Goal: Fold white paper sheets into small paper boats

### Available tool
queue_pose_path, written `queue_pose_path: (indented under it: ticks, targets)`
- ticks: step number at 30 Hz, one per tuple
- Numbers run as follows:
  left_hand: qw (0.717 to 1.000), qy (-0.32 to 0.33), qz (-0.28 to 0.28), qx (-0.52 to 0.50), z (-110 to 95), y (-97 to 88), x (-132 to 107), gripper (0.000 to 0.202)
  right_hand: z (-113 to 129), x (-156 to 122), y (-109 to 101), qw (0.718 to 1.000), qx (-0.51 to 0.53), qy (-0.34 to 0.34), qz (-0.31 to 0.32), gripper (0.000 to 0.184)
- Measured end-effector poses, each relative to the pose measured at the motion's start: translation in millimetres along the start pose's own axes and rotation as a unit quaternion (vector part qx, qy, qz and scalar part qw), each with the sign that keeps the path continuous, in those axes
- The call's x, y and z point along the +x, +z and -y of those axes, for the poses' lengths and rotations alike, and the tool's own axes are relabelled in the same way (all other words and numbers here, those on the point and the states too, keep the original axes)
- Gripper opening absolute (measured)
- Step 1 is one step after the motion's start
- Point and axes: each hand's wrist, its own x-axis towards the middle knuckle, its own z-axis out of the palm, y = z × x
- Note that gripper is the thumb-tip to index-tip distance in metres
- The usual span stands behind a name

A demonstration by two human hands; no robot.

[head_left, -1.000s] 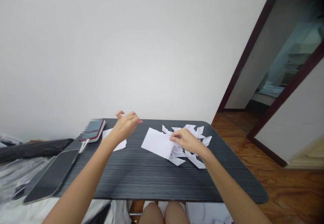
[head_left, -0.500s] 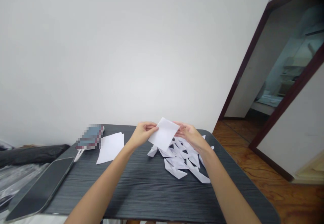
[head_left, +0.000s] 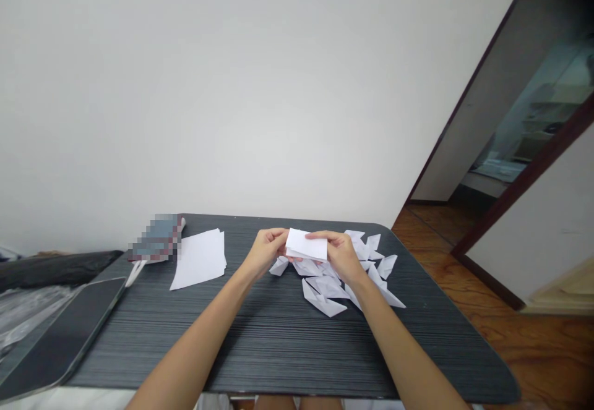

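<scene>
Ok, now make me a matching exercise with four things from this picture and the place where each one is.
Things
1. Small paper rectangle
2. White sheets
3. Pointed folded pieces
4. Dark-screened device

Places
A. Loosely heaped by the right hand
B. At the near left of the table
C. Held between both hands
D. Between the pixelated item and the left hand

Pairs: 1-C, 2-D, 3-A, 4-B.
</scene>
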Motion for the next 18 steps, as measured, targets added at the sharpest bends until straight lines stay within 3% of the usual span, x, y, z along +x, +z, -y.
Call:
queue_pose_path:
  ticks: [4,18]
  targets:
    - [0.999,-0.039,0.029,-0.024,-2.4,1.1,-6.3,0.042,-2.9,-1.6,-2.9,1.0,-0.001,-0.011,0.01,0.02]
    - [0.999,-0.025,0.013,0.02,-3.9,-2.1,-10.1,0.031,7.9,-3.3,-7.9,0.992,-0.102,-0.07,0.02,0.025]
